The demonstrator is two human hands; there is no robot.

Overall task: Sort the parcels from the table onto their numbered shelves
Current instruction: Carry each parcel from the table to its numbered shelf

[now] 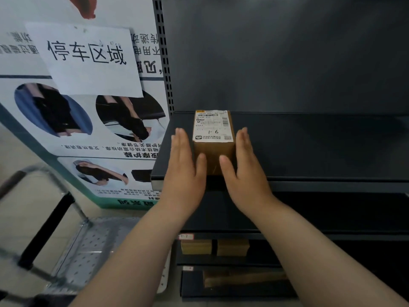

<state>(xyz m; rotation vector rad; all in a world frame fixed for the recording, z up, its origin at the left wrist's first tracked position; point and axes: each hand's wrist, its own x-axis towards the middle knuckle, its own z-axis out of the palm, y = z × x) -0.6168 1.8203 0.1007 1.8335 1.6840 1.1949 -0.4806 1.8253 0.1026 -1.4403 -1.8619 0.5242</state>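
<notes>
A small cardboard parcel (pixel 213 140) marked "9-1" sits near the front left corner of a dark shelf (pixel 309 151), long axis running front to back, flanked by the left hand (pixel 184 171) and right hand (pixel 242 171), fingers straight, equally near.

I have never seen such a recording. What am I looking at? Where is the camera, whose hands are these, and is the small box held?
No machine here: a person wears one camera on the head, so the picture looks forward and down at their arms. The left hand and the right hand, fingers straight, lie flat against both sides of a small brown parcel, thumbs on its front. It is not gripped; they seem to steady or push it. The parcel stands on a dark shelf, a white label on top. Lower shelves hold more brown parcels. At the left stand a poster and a metal trolley.
</notes>
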